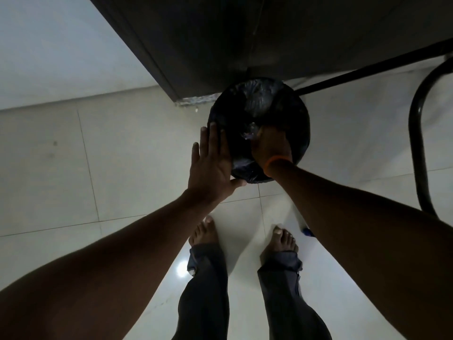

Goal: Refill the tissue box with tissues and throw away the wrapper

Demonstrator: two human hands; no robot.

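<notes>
Below, both hands — left hand [211, 161] flat, right hand [269, 146] gripping wrapper [250, 133] — reach the bin [300, 119].

bin liner [259, 99]: glossy black plastic (crinkled) | floor [137, 155]: glossy tile

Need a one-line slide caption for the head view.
Right hand pushes clear wrapper into black-lined bin; left hand open beside it.

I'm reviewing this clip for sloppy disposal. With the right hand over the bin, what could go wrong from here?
1. The clear wrapper sits at the right hand's fingertips near the bin's front rim; released there, it might catch on the black liner rather than drop in.
2. The left hand lies flat against the bin's side; a push could shift the bin.
</notes>
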